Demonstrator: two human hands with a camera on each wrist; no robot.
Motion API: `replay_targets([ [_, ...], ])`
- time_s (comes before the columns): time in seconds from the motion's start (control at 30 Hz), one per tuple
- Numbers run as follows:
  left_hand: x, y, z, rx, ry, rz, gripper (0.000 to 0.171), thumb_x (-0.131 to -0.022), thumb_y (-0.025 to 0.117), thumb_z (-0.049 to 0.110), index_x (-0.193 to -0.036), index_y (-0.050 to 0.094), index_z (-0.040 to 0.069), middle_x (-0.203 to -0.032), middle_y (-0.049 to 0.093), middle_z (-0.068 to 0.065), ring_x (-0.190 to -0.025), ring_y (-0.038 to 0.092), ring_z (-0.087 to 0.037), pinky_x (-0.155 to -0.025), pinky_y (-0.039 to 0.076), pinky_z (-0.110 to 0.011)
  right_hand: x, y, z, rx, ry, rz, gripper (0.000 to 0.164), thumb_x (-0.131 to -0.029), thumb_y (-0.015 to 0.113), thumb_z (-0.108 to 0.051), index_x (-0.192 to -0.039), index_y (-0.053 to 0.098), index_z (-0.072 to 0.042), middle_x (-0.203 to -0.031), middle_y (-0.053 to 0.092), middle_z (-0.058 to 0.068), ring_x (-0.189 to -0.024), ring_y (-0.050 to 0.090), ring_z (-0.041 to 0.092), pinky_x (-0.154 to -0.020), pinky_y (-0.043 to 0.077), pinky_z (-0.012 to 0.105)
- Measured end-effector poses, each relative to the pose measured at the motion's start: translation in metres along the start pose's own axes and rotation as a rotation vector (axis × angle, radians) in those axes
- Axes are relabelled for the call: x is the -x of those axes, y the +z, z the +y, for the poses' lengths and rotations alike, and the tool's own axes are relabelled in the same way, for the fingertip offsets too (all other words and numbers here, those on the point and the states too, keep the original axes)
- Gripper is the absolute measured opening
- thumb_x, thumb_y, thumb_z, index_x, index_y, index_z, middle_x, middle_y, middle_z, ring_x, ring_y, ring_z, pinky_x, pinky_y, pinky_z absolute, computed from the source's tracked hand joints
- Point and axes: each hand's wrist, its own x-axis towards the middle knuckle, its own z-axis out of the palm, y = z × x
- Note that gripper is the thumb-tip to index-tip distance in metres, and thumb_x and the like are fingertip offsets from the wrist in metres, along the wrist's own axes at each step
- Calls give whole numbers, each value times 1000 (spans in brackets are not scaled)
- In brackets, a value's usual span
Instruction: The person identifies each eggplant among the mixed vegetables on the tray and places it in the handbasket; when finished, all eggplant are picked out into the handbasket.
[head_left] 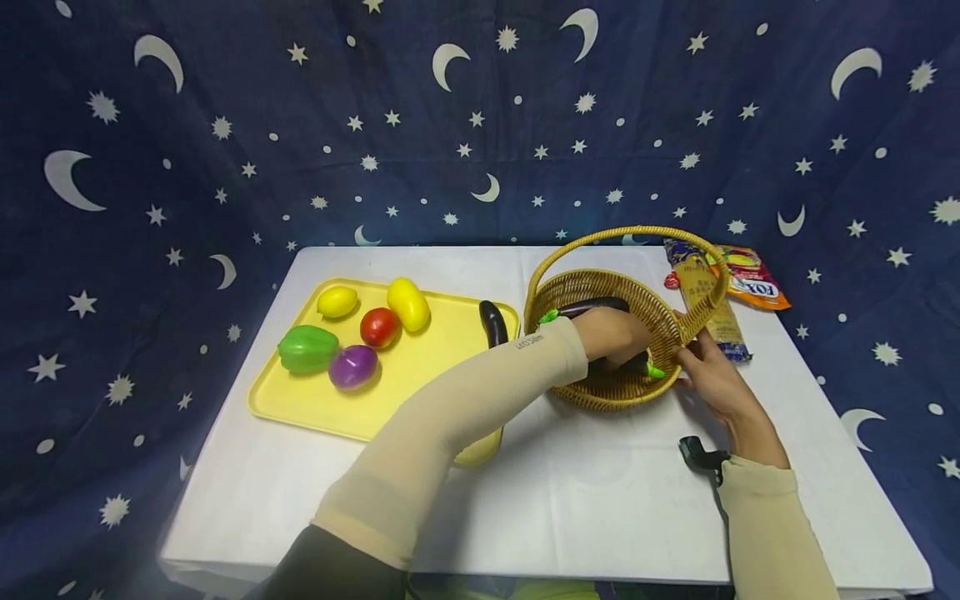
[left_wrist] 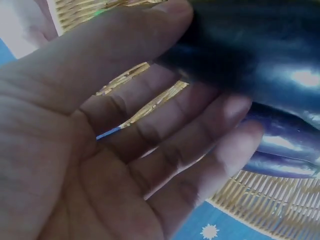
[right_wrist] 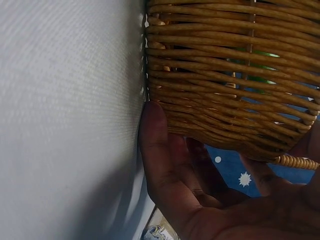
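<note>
A wicker basket [head_left: 600,400] with a tall arched handle stands on the table. My left hand [head_left: 618,335] reaches down into it. In the left wrist view, the thumb lies over a dark, glossy eggplant [left_wrist: 250,50] and the fingers bend beneath it. Purple eggplants [left_wrist: 285,132] lie behind that one in the basket. An upper eggplant [head_left: 596,306] shows a green cap at its left end; another green cap shows below the hand. My right hand [head_left: 712,379] grips the basket's right side near the handle's foot, its fingers against the woven wall [right_wrist: 225,85].
Left of the basket is a yellow tray [head_left: 435,367] bearing a lemon [head_left: 337,302], a yellow mango-like fruit [head_left: 408,304], a tomato [head_left: 380,327], a green pepper [head_left: 308,349], a round purple vegetable [head_left: 353,367] and a small eggplant [head_left: 492,323]. Snack packets [head_left: 750,279] lie behind the basket's right.
</note>
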Motion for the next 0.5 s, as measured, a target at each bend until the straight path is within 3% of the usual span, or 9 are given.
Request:
replay_targets([
  [0.1,2,3,2,-6,17,9,21,-97,77,13,-113,71,25,-122,65,9,-93,51,-9,-77,52,-22,0,0,1,-9,-9,1,64,-117,33,-27,-173,2,-33,-169,19,33,-132,45,13,-87,58,23],
  [0.27,5,9,3,-47,69,50,19,-95,79,10,-107,75,23,-114,69,10,-88,49,-9,-78,52,-22,0,1,0,-19,-2,-2,64,-116,32,-26,-172,2,-35,-171,16,34,-146,37,32,-87,57,22],
  [0.4,8,13,0,-43,106,109,18,-93,78,5,-101,76,21,-102,68,8,-82,48,-10,-72,50,-23,-1,1,-1,-19,8,-2,65,-116,32,-25,-172,0,-35,-172,14,34,-149,34,38,-86,57,21],
  [0.5,10,12,0,-34,100,100,19,-95,77,7,-106,76,22,-105,70,8,-85,49,-10,-77,51,-22,-1,1,-1,-19,13,-3,65,-117,31,-26,-172,-1,-36,-172,13,34,-150,33,39,-86,57,22],
])
